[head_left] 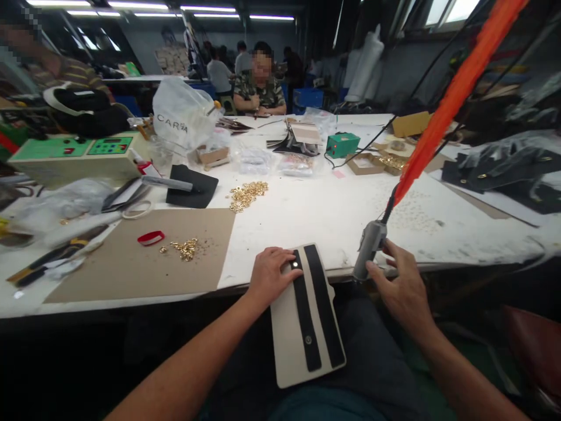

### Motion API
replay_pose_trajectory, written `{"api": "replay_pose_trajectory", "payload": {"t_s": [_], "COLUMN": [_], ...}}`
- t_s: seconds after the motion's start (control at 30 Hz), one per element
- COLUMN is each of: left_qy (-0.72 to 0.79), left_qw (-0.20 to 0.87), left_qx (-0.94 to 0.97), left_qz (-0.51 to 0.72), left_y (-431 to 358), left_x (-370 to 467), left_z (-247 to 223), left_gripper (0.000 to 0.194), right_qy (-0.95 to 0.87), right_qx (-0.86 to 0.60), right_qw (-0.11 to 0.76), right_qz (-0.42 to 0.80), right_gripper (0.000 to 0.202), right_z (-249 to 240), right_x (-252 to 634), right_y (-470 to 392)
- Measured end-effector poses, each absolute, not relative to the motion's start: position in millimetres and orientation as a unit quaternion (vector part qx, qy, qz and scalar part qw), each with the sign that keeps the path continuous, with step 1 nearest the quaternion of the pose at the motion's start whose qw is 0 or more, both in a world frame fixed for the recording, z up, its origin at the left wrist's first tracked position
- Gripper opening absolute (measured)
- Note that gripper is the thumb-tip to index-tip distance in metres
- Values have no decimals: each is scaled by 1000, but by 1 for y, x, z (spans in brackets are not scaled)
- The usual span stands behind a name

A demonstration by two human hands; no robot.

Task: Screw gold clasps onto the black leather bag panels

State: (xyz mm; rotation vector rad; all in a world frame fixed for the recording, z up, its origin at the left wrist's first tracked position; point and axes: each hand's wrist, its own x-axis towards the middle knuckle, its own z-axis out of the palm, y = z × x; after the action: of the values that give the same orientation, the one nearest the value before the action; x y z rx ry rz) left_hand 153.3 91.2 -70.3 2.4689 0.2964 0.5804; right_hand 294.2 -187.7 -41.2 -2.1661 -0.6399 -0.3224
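A beige board (287, 356) with rounded corners lies tilted across my lap, its top end by the table edge. On it lie two black straps, a left strap (302, 304) with a shiny metal snap near each end and a plain right strap (326, 310). My left hand (274, 272) holds the upper left of the board, thumb and fingers closed on the left strap around the upper snap. My right hand (403, 286) is beside a grey cylindrical tool (370, 250) hanging from an orange-wrapped cord (456, 99). Its fingers are apart, the thumb close to the tool's lower end.
Gold metal pieces (248, 196) lie heaped on the white table (307, 210). A smaller gold heap (187, 249) and a red ring (151, 238) rest on a brown sheet (131, 275). A green box (342, 145) stands farther back. A person (260, 88) sits across the table.
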Motion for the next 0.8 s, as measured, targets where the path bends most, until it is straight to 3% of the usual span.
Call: {"api": "replay_pose_trajectory", "payload": {"t_s": [0.1, 0.3, 0.43, 0.5, 0.63, 0.73, 0.8], "left_qy": [106, 120, 208, 265, 293, 349, 421], "left_qw": [280, 244, 201, 268, 554, 642, 658], "left_qx": [928, 930, 910, 874, 737, 641, 586], "left_qz": [223, 246, 296, 306, 251, 235, 213], "left_y": [91, 86, 67, 51, 21, 12, 13], "left_x": [154, 150, 135, 121, 91, 79, 79], "left_z": [-70, -68, -62, -59, -51, -41, -31], "left_gripper": [31, 38, 39, 41, 59, 57, 57], "right_qy": [-273, -245, -247, -316, -469, -528, -557], "right_qx": [-833, -799, -767, -741, -722, -729, -712], "right_qw": [445, 519, 566, 582, 509, 432, 413], "right_qz": [-183, 181, 176, 112, 11, 52, 109], "right_gripper": [36, 40, 28, 25, 49, 62, 59], "right_z": [-51, -96, -83, -70, -56, -42, -22], "right_x": [260, 211, 207, 204, 187, 168, 159], "right_y": [-193, -156, -137, -135, -134, -130, -131]}}
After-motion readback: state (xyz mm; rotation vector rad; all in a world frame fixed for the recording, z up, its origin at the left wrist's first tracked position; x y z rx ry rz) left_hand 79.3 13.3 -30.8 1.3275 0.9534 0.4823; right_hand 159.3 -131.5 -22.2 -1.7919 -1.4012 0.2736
